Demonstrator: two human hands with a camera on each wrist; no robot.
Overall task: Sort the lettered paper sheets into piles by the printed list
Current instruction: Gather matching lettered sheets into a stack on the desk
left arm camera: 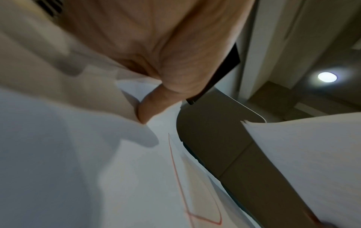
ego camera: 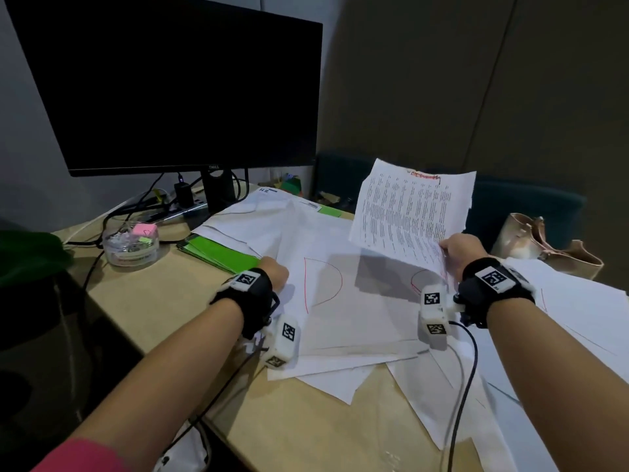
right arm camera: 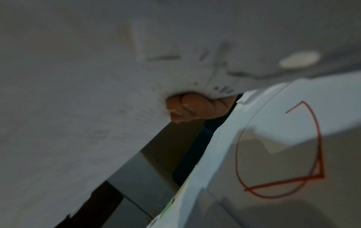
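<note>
Table (ego camera: 323,434): tan, strewn with white sheets. Loose sheets (ego camera: 357,318): large, overlapping, several marked with a red hand-drawn D. Printed list (ego camera: 412,207): white page of dense columned text, red scrawl at top, held upright above the sheets. Right hand (ego camera: 457,248): fingers (right arm camera: 185,108) clamped on the list's lower corner, seen only in the right wrist view. Left hand (ego camera: 274,272): thumb (left arm camera: 152,106) pinching a sheet edge beside a red D; the head view hides this grip.
</note>
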